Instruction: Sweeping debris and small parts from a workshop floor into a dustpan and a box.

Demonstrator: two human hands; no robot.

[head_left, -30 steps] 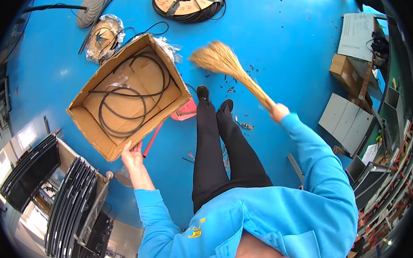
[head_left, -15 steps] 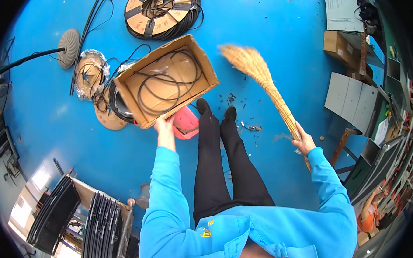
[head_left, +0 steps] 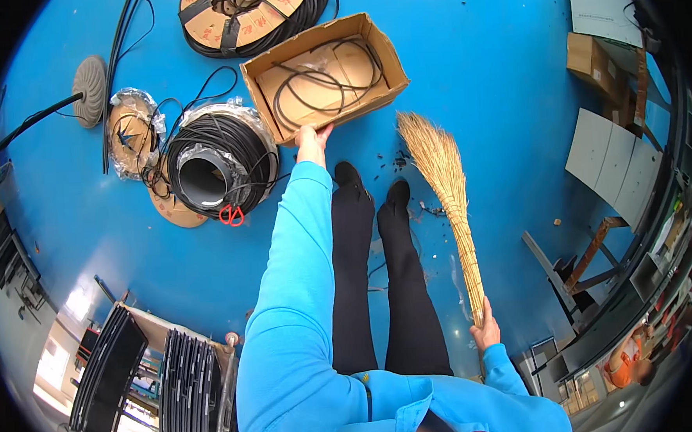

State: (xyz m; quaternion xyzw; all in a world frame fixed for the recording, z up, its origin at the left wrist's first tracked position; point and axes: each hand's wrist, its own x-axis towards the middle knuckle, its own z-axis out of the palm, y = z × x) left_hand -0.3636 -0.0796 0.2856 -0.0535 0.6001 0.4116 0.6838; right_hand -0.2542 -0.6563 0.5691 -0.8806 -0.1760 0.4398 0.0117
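My left hand point(head_left: 311, 143) grips the near edge of an open cardboard box point(head_left: 385, 57), its arm stretched forward. Inside the box a loose length of black cable point(head_left: 319, 75) lies in loops. My right hand point(head_left: 487, 332) is closed around the handle of a straw broom point(head_left: 444, 176). The broom's bristles point away from me and spread beside a scatter of dark scraps point(head_left: 400, 161) on the blue floor, near my shoes. Whether the bristles touch the floor I cannot tell.
Left of the box stands a large reel of black cable point(head_left: 232, 136), with red-handled scissors point(head_left: 231, 215) at its near side. Another cable reel point(head_left: 242, 22) lies beyond. Black panels point(head_left: 189, 396) are racked at near left. Grey-white boards point(head_left: 613, 167) stand at right, a person point(head_left: 626, 369) farther off.
The box has moved right and farther away, uncovering the cable reel and scissors. My right hand has come nearer my body, and the broom stands straighter. The pink dustpan has gone from sight.
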